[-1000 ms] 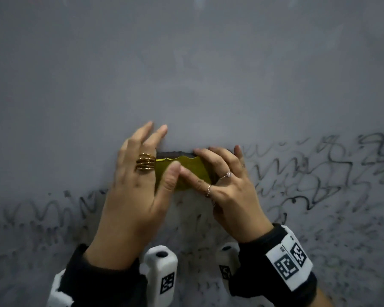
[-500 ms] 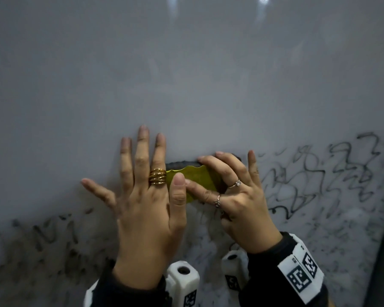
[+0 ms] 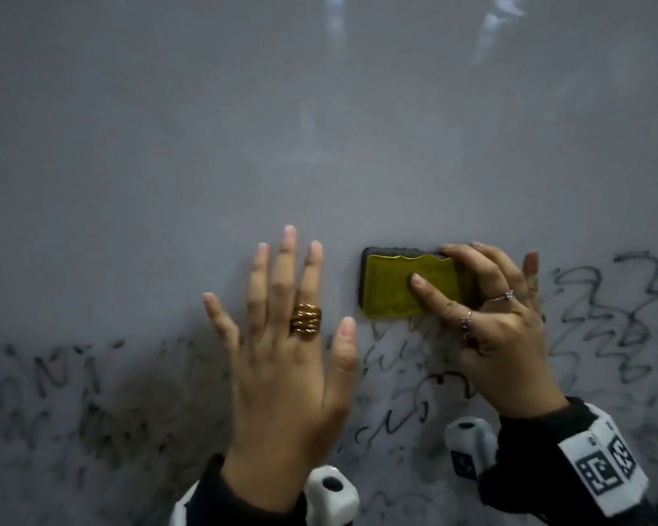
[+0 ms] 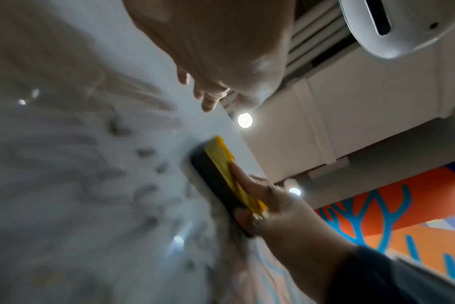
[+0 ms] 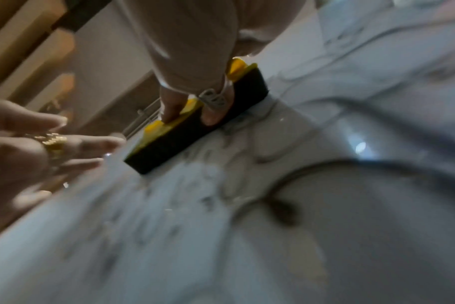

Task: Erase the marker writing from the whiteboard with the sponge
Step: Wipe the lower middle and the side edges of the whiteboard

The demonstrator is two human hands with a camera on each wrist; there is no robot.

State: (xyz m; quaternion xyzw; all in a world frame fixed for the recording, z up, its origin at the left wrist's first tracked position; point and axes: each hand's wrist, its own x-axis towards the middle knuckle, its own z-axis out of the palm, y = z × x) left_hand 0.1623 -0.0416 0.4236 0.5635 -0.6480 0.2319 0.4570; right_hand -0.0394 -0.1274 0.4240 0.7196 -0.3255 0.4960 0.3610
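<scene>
Sponge on the whiteboard [image 3: 168, 146]

Right hand [image 3: 498, 336] grips the sponge [image 3: 399, 290] (yellow back), left hand [image 3: 285, 358] spread flat beside it, marker scribbles [image 3: 604, 317] below.

Grey whiteboard [image 3: 320, 146] fills the view, its upper stretch bare. Black marker writing [image 3: 604, 317] scrawls across the lower right, smudged and fainter along the lower left. A yellow-backed sponge [image 3: 396, 294] sits flat against the board, just above the scribbles.
</scene>
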